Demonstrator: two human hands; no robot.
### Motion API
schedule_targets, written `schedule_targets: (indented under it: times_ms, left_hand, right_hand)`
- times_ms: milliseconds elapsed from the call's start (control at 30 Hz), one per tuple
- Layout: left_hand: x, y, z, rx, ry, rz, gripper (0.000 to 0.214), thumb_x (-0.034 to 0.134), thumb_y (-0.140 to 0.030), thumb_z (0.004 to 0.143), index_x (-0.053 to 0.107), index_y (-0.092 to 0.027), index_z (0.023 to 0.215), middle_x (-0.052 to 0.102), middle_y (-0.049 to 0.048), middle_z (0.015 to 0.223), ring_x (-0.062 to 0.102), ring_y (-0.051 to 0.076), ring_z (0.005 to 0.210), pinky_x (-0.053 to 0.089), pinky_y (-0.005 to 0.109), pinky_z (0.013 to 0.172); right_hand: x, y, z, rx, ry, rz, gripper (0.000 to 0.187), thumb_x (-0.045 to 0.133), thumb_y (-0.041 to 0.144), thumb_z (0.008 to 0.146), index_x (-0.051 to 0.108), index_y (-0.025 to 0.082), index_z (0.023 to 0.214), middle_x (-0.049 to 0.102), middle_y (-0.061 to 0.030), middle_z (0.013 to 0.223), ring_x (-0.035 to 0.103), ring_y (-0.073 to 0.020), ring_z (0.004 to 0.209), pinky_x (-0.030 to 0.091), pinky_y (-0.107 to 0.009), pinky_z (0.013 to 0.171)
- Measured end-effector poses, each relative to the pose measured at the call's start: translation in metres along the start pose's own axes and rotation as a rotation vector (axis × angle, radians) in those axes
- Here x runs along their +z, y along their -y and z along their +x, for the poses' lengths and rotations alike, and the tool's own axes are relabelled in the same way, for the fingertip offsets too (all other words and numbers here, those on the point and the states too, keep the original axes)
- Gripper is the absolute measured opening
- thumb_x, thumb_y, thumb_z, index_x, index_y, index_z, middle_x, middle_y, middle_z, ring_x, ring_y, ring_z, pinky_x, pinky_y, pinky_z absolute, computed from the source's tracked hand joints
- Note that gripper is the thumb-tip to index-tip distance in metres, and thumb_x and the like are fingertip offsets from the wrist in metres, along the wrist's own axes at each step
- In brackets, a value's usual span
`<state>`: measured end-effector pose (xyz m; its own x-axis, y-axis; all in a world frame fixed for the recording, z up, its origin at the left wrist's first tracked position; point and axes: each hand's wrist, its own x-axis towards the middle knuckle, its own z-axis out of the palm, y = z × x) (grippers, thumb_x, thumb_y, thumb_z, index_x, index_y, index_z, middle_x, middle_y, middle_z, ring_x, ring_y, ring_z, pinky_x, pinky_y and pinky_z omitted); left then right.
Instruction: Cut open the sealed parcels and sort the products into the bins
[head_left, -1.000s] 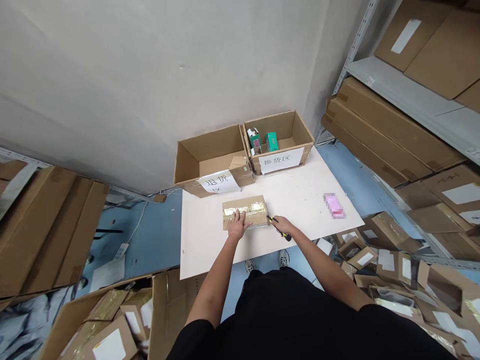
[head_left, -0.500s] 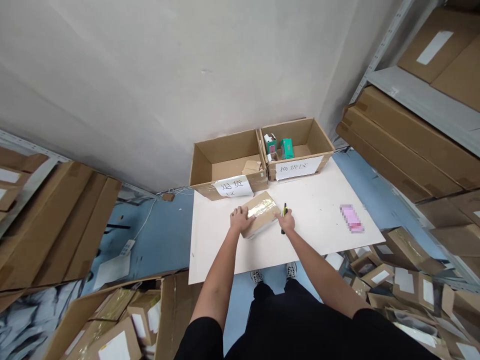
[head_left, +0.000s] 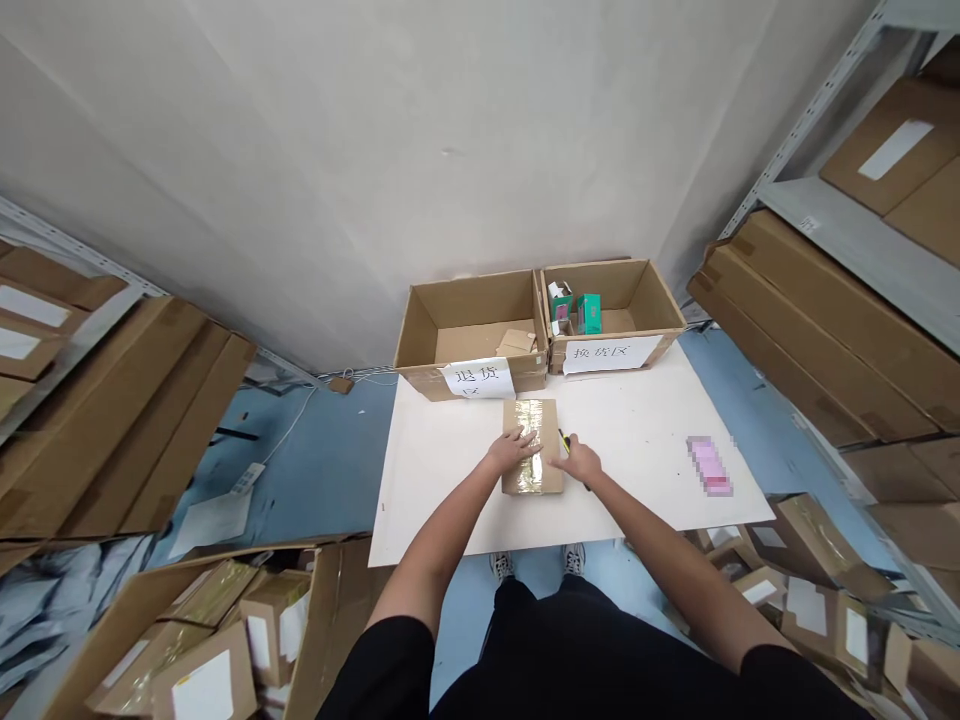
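A small cardboard box (head_left: 541,420) lies on the white table (head_left: 442,510), its long side pointing away from me. Shiny clear tape runs down the middle of its top. My left hand (head_left: 513,450) rests on the box top with its fingers spread. A black and yellow utility knife (head_left: 564,442) is gripped in my right hand (head_left: 580,460), and the fingertips of that hand touch the box's right edge. Whether the blade is out, I cannot tell.
Two open cartons with paper signs stand at the table's back: the left carton (head_left: 420,340) holds cardboard pieces, the right carton (head_left: 660,300) small green boxes (head_left: 589,313). A blurred pink item (head_left: 709,466) lies at right. Shelves and box-filled bins flank the table.
The box has turned from slanted to lengthwise. My left hand has shifted from its left side onto its top, and the knife hand has stayed beside its right edge. The view has tilted slightly.
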<state>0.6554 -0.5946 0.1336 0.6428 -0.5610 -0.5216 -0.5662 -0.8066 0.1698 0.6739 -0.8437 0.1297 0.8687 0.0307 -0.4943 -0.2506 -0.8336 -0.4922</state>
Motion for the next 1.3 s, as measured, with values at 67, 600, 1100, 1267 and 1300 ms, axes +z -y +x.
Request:
schedule_targets:
  times_ms: [67, 600, 1100, 1267, 1300]
  left_hand:
    - [0.002, 0.000, 0.007, -0.048, 0.065, -0.049, 0.101, 0.083, -0.019, 0.078, 0.037, -0.047, 0.164, 0.025, -0.0001, 0.178, 0.020, 0.035, 0.163, 0.037, 0.052, 0.124]
    - [0.022, -0.132, 0.021, -0.663, -0.171, -0.199, 0.083, 0.066, -0.064, 0.092, 0.041, -0.029, 0.164, 0.053, 0.0246, 0.153, 0.048, 0.047, 0.138, 0.039, 0.067, 0.110]
    - [0.033, -0.091, -0.006, -0.484, -0.194, -0.247, 0.091, 0.041, -0.071, 0.101, 0.012, -0.025, 0.173, 0.009, 0.0161, 0.180, 0.003, 0.041, 0.166, 0.021, 0.061, 0.129]
    - [0.033, -0.092, -0.001, -0.489, -0.168, -0.253, 0.092, 0.040, -0.073, 0.101, 0.010, -0.025, 0.173, 0.006, 0.0173, 0.180, 0.002, 0.042, 0.166, 0.021, 0.062, 0.128]
    - [0.033, -0.092, -0.001, -0.491, -0.163, -0.256, 0.093, 0.040, -0.074, 0.100, 0.011, -0.024, 0.173, 0.006, 0.0176, 0.180, 0.001, 0.042, 0.166, 0.021, 0.061, 0.128]
  right_hand:
    - [0.005, -0.005, -0.003, -0.001, 0.004, -0.006, 0.072, 0.092, 0.058, 0.065, 0.052, 0.027, 0.116, 0.076, -0.0095, 0.099, 0.075, -0.0349, 0.089, 0.056, -0.038, 0.072]
    - [-0.040, 0.031, 0.041, -0.169, -0.137, -0.087, 0.051, 0.065, 0.057, 0.101, 0.050, 0.019, 0.132, 0.077, -0.0172, 0.110, 0.073, -0.0308, 0.106, 0.049, -0.032, 0.085]
    - [-0.023, -0.062, -0.023, -0.071, 0.286, 0.600, 0.020, 0.056, 0.044, 0.105, 0.054, 0.026, 0.098, 0.055, 0.0081, 0.052, 0.050, -0.0142, 0.038, 0.044, -0.024, 0.046]
    - [-0.031, -0.065, -0.021, -0.052, 0.383, 0.593, 0.020, 0.060, 0.042, 0.103, 0.056, 0.024, 0.095, 0.053, 0.0066, 0.052, 0.048, -0.0150, 0.041, 0.047, -0.026, 0.046]
    - [-0.032, -0.070, -0.022, -0.064, 0.412, 0.589, 0.018, 0.061, 0.041, 0.102, 0.056, 0.024, 0.095, 0.052, 0.0068, 0.051, 0.048, -0.0153, 0.041, 0.047, -0.026, 0.046]
